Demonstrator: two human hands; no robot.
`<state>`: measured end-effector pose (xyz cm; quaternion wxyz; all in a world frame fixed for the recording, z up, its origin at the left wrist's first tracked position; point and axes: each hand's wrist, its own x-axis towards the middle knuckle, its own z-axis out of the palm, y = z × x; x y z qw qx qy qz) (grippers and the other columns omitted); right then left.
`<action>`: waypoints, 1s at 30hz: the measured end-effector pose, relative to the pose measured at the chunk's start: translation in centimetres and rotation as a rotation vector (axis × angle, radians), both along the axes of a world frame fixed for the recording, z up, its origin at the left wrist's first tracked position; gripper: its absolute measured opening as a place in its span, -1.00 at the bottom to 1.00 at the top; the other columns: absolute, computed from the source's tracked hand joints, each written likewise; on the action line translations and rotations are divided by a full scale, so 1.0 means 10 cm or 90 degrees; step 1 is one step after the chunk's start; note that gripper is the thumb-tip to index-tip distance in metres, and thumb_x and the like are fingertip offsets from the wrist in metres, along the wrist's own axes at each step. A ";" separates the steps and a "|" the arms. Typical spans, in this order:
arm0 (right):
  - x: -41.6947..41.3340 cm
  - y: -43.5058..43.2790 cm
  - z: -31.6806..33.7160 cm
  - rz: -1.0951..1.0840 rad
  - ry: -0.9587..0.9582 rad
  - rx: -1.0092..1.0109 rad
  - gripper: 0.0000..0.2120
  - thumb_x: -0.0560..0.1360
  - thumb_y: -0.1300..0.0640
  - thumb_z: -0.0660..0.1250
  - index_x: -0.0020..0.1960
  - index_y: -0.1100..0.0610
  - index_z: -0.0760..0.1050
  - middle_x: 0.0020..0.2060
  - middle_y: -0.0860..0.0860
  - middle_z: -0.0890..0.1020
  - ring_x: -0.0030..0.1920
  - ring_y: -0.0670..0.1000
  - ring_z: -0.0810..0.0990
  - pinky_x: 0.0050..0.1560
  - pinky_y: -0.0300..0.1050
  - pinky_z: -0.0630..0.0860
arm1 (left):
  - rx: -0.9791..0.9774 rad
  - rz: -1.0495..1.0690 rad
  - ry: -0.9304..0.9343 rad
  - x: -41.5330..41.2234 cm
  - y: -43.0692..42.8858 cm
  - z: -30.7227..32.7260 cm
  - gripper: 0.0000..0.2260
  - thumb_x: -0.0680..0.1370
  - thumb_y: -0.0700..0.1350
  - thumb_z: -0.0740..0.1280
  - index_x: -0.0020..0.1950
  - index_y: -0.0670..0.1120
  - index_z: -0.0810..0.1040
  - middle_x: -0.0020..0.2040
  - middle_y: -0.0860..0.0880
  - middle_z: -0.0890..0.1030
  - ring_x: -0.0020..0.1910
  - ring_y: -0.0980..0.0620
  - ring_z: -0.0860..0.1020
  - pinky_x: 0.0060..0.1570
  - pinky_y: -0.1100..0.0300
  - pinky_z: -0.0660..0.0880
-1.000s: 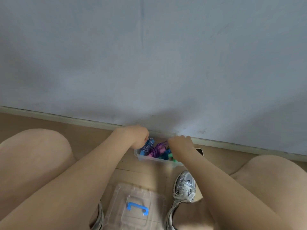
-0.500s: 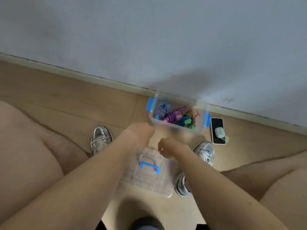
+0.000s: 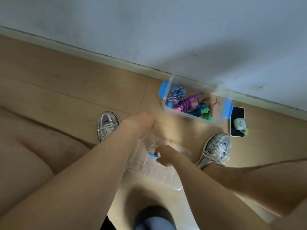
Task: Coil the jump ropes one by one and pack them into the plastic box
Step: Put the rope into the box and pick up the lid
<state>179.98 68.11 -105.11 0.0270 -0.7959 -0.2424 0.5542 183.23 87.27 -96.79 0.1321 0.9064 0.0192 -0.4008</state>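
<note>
A clear plastic box with blue side clips stands on the floor against the wall. Coiled jump ropes lie inside it: a white-and-purple one, a purple one, and teal, green and orange ones further right. The clear lid lies flat on the floor between my feet. My right hand grips the lid's blue handle. My left hand hovers blurred over the lid's far left corner, holding nothing that I can see.
A black phone with a small pale pouch on it lies right of the box. My grey trainers, the left shoe and the right shoe, flank the lid. The skirting board and grey wall run behind the box.
Both hands have left the box and come back toward me. The right hand has taken hold of the lid's blue handle. My head has tipped down, so more floor shows.
</note>
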 end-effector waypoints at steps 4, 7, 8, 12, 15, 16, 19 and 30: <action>0.18 0.06 0.26 -0.046 -0.027 0.034 -0.73 0.66 0.03 0.28 0.29 0.05 0.62 0.28 0.07 0.59 0.26 0.12 0.56 0.20 -0.02 0.53 | 0.006 0.038 0.023 0.05 0.07 0.13 -0.74 0.58 -0.26 0.27 0.19 -0.07 0.64 0.16 -0.11 0.66 0.11 -0.19 0.64 0.17 -0.08 0.62; 0.43 0.12 0.57 -0.068 -0.074 0.078 -0.72 0.56 0.00 0.42 0.26 -0.03 0.59 0.28 0.04 0.56 0.29 0.09 0.50 0.20 -0.03 0.48 | 0.036 0.081 0.001 0.07 0.13 0.31 -0.71 0.57 -0.24 0.27 0.25 -0.12 0.63 0.20 -0.15 0.66 0.16 -0.20 0.64 0.17 -0.05 0.62; 0.51 0.13 0.69 -0.063 -0.082 0.091 -0.69 0.51 -0.04 0.47 0.23 -0.04 0.59 0.27 0.02 0.55 0.24 0.06 0.50 0.14 -0.04 0.47 | 0.042 0.100 -0.020 0.07 0.14 0.38 -0.75 0.57 -0.19 0.29 0.22 -0.12 0.63 0.19 -0.15 0.66 0.13 -0.20 0.64 0.13 -0.05 0.62; 0.77 0.15 1.24 -0.056 -0.118 0.129 -0.38 0.35 -0.11 0.65 0.31 0.01 0.50 0.25 -0.01 0.55 0.15 0.02 0.51 0.13 -0.03 0.51 | 0.036 0.258 -0.112 0.09 0.06 0.59 -0.76 0.66 -0.07 0.23 0.29 -0.13 0.46 0.25 -0.21 0.50 0.22 -0.31 0.54 0.11 -0.09 0.49; 0.95 0.08 1.55 -0.094 -0.180 0.160 -0.23 0.29 -0.07 0.71 0.39 0.03 0.43 0.30 -0.01 0.57 0.25 0.08 0.57 0.25 0.03 0.55 | -0.015 0.399 -0.216 0.11 -0.07 0.70 -0.72 0.71 -0.01 0.13 0.26 -0.17 0.45 0.23 -0.27 0.51 0.20 -0.33 0.50 0.17 -0.13 0.46; 1.03 0.03 1.61 -0.111 -0.208 0.168 -0.19 0.29 -0.04 0.71 0.41 0.03 0.40 0.33 -0.01 0.57 0.27 0.09 0.57 0.27 0.05 0.55 | -0.041 0.438 -0.252 0.13 -0.11 0.72 -0.73 0.72 -0.01 0.13 0.25 -0.17 0.45 0.21 -0.26 0.52 0.16 -0.29 0.51 0.12 -0.10 0.45; 1.27 -0.12 1.66 -0.143 -0.313 0.176 -0.23 0.33 0.03 0.66 0.44 0.02 0.39 0.32 0.02 0.61 0.29 0.12 0.60 0.28 0.10 0.56 | -0.156 0.495 -0.273 0.17 -0.21 0.81 -0.83 0.74 -0.08 0.16 0.26 -0.12 0.42 0.10 -0.11 0.57 -0.09 -0.04 0.54 -0.19 0.11 0.43; 1.81 -0.38 1.09 -0.174 -0.368 0.065 -0.43 0.57 -0.01 0.36 0.55 -0.06 0.33 0.40 0.22 0.34 0.44 0.31 0.24 0.35 0.22 0.37 | -0.300 0.426 -0.118 0.48 -0.36 0.39 -0.47 0.64 -0.36 0.19 0.62 -0.17 0.29 0.44 -0.03 0.46 0.49 -0.12 0.44 0.46 0.02 0.40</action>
